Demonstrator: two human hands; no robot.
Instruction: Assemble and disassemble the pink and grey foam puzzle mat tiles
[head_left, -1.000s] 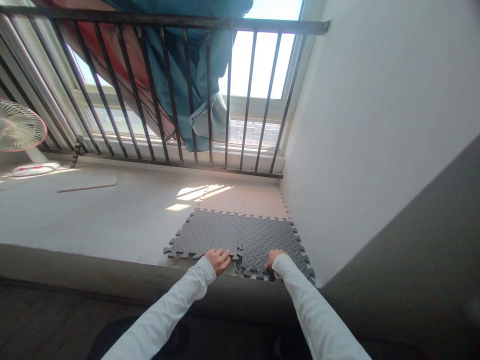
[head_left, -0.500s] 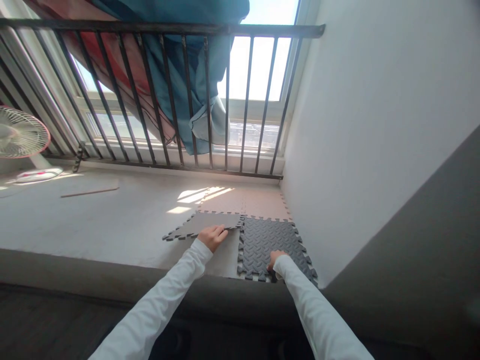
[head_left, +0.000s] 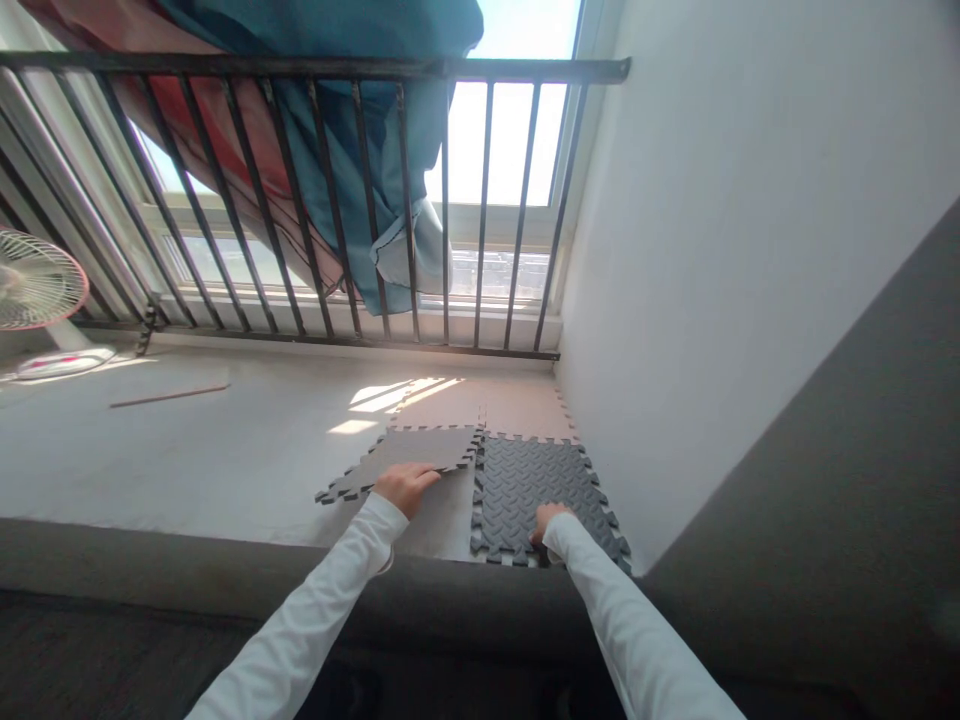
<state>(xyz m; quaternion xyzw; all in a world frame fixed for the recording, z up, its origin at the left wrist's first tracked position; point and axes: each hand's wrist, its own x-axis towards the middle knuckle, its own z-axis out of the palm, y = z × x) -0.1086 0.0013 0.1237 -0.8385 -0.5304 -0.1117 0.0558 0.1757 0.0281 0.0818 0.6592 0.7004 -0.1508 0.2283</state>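
My left hand [head_left: 407, 487] is closed on the near edge of a grey foam floor tile [head_left: 409, 448] with jigsaw-cut edges. That tile is tilted, its near side raised off the ledge and its far side against the pale tiles. Beside it on the right lies a dark foam floor tile [head_left: 532, 480] with a raised tread pattern, flat on the ledge. My right hand [head_left: 551, 520] has its fingers curled at the near edge of this dark tile; the fingertips are partly hidden. Behind both, pale pink foam tiles [head_left: 517, 408] lie joined.
The pale ledge [head_left: 247, 460] ends in a drop at its near edge. A white wall [head_left: 720, 250] bounds the right side. At the back stands a black railing [head_left: 315, 68] with a blue and red cloth [head_left: 330, 180] behind it. A thin stick [head_left: 169, 396] and a fan [head_left: 37, 285] are at left.
My left hand has shifted left and slightly nearer, and the raised edge of the grey tile has moved with it. My right hand stays at the dark tile. The view has shifted slightly.
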